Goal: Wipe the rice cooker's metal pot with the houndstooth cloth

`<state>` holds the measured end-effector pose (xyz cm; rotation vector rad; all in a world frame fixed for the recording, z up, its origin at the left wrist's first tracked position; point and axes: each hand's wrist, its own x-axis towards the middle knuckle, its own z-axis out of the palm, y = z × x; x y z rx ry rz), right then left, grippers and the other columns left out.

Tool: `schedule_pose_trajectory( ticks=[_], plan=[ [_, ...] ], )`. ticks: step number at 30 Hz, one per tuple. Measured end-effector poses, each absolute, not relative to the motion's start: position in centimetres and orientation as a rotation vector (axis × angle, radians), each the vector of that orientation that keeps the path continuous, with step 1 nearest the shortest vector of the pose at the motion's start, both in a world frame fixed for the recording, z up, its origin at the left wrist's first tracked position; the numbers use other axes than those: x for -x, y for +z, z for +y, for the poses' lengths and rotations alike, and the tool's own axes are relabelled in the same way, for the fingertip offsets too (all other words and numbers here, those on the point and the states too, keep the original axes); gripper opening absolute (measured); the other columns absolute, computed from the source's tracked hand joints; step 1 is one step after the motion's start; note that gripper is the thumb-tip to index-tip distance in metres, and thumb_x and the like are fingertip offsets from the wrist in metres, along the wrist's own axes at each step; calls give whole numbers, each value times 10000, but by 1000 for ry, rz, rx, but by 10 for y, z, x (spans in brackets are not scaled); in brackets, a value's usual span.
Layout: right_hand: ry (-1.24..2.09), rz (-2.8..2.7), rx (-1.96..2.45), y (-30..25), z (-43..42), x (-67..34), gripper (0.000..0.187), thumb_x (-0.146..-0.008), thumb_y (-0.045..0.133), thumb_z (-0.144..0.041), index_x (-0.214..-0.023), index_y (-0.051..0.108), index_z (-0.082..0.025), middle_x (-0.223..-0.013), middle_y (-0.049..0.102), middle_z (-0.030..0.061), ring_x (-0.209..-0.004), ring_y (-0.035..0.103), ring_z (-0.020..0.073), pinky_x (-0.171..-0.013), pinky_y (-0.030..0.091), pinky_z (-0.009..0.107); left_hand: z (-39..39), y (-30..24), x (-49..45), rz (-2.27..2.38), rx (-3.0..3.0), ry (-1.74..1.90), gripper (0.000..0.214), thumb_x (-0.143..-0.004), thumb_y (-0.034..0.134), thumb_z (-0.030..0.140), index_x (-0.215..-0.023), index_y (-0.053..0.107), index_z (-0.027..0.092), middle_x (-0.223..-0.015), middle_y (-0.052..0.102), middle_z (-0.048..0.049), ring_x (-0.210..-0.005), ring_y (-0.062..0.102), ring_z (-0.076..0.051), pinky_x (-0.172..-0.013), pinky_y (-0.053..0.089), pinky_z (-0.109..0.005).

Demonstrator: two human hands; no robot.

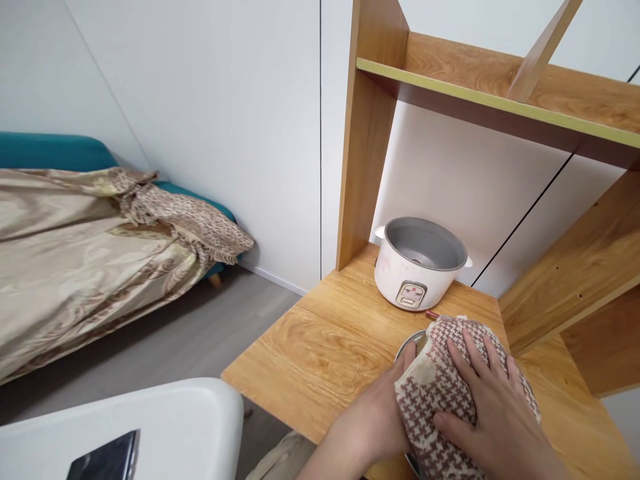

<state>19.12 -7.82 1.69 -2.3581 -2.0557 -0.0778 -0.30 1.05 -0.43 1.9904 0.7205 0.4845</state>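
A red-and-white houndstooth cloth [440,393] is draped over a round metal pot [411,341] near the front of the wooden desk [320,347]; only the pot's rim shows. My right hand [493,413] lies on top of the cloth with its fingers spread and pressed flat. My left hand [385,413] grips the cloth-covered pot from the left side, its thumb on the cloth. Behind them stands a white rice cooker [420,263], lid off, its grey inside bare.
A wooden shelf frame [370,133] rises over the desk against a white wall. A white chair [165,420] with a dark phone [107,459] on it stands at the lower left. A bed with a beige patterned cover [90,247] fills the left.
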Motion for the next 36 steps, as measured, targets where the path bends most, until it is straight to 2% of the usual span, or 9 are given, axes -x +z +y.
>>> schedule_pose_trajectory(
  ticks=[5,7,10,14,16,24,30,33,36],
  plan=[
    [-123,-2093,2129,9,-89,-197,553,-1000,412,-554,-1489,549,-337,-1540,519,48,-1464,416,386,-1169,344,686,11,-2,3,670,-2009,470,893,-753,788,379,-1549,386,330,-1506,525,-78,-1281,600,-307,-1106,480,-378],
    [-99,-2151,2032,8,-90,-200,496,-1032,360,-472,-1463,577,-355,-1506,555,25,-1436,466,347,-1165,390,638,12,-3,2,633,-2036,483,882,-759,779,344,-1551,392,317,-1506,517,-87,-1309,575,-316,-1112,471,-378],
    [-100,-2185,1992,5,-90,-201,485,-1007,439,-482,-1470,556,-400,-1538,517,-5,-1477,398,370,-1161,367,682,11,0,2,655,-2042,462,902,-776,767,378,-1573,350,321,-1495,530,-79,-1298,578,-313,-1084,487,-380],
    [-280,-2018,2132,-6,-90,-196,947,-712,739,-685,-1553,456,-356,-1653,337,65,-1498,168,584,-1072,209,886,10,6,3,778,-2005,386,847,-811,729,507,-1560,363,351,-1483,559,-49,-1270,606,-303,-1084,488,-387],
    [-337,-1968,2151,-11,-90,-194,1027,-668,759,-705,-1572,427,-346,-1661,325,80,-1500,143,592,-1083,192,879,10,7,3,806,-1988,365,806,-833,704,514,-1548,377,336,-1487,565,-49,-1279,607,-301,-1105,477,-393],
    [-189,-2054,2061,-1,-93,-202,672,-908,551,-641,-1517,511,-359,-1559,500,34,-1485,357,439,-1120,397,708,10,10,2,765,-2020,373,985,-775,766,473,-1601,248,331,-1549,525,-57,-1259,636,-292,-1062,520,-374],
    [-54,-1889,1900,12,-101,-219,650,-1012,436,-461,-1627,281,-320,-1614,429,34,-1444,463,301,-1128,486,521,11,14,4,711,-2009,444,940,-851,713,370,-1636,197,336,-1594,478,-58,-1376,555,-271,-1169,439,-386],
    [-113,-1868,1968,9,-97,-220,595,-994,449,-514,-1565,419,-349,-1621,419,25,-1508,346,360,-1180,380,626,14,13,5,670,-2005,451,916,-868,701,351,-1638,205,343,-1619,445,-52,-1406,526,-272,-1189,419,-400],
    [-196,-1908,2138,1,-90,-217,797,-836,606,-708,-1554,428,-413,-1673,317,21,-1530,196,494,-1133,284,790,21,11,11,590,-2019,449,883,-865,714,381,-1625,266,340,-1610,461,-48,-1378,553,-280,-1179,428,-390]
  ],
)
